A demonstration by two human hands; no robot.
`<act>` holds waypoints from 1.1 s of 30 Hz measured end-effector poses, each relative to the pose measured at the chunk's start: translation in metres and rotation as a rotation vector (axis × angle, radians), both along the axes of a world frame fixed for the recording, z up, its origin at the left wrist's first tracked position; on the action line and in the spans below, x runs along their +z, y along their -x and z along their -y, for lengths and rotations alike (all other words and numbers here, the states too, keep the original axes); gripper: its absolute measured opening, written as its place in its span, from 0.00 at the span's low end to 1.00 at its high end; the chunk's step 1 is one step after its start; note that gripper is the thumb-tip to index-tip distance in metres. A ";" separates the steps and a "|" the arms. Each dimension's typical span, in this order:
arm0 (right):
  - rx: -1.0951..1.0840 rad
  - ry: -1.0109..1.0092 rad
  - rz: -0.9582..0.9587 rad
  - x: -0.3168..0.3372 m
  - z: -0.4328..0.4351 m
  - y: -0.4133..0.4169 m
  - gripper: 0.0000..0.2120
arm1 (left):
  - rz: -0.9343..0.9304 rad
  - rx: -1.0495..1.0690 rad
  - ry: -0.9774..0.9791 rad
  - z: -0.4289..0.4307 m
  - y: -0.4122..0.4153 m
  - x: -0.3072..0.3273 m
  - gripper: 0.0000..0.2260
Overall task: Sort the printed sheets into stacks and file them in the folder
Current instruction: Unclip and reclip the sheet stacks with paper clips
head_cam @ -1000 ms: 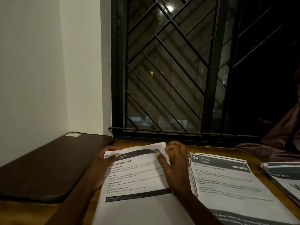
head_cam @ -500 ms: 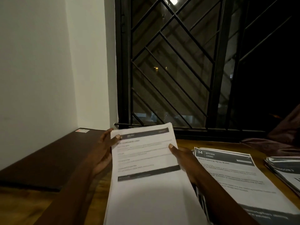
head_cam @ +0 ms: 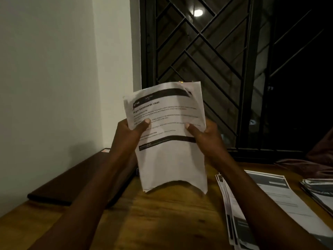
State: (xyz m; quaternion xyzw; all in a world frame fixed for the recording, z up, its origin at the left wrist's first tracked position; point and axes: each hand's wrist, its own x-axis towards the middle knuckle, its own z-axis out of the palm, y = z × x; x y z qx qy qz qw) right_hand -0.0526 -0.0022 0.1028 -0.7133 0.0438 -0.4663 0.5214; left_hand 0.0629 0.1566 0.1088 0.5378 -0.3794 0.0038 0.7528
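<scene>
The table [head_cam: 162, 222] is carrying a dark folder [head_cam: 75, 181] at left and a paper stack [head_cam: 281, 204] at right. A bundle of printed sheets [head_cam: 169, 159] is standing upright above the table; the left hand [head_cam: 129, 134] and right hand [head_cam: 207, 138] are gripping its side edges.

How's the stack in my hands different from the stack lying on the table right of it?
The held stack stands upright in the left hand and right hand; the table stack lies flat on the table. The held stack bows at its bottom edge; the table stack's edges are fanned. Both are printed white sheets.
</scene>
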 end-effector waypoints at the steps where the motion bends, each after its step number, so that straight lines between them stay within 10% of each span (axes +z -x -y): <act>1: 0.003 0.020 0.005 0.002 -0.004 0.001 0.07 | 0.024 -0.003 0.007 0.001 0.003 0.003 0.05; 24: -0.023 -0.124 -0.044 -0.016 -0.007 0.015 0.10 | -0.057 0.006 -0.204 0.007 -0.019 -0.041 0.10; 28: -0.097 0.055 0.106 0.033 0.013 0.032 0.23 | 0.260 0.231 -0.384 -0.003 -0.029 -0.004 0.11; 33: -0.153 0.375 -0.508 0.057 0.024 0.041 0.21 | 0.567 0.312 -0.575 0.002 -0.021 0.035 0.15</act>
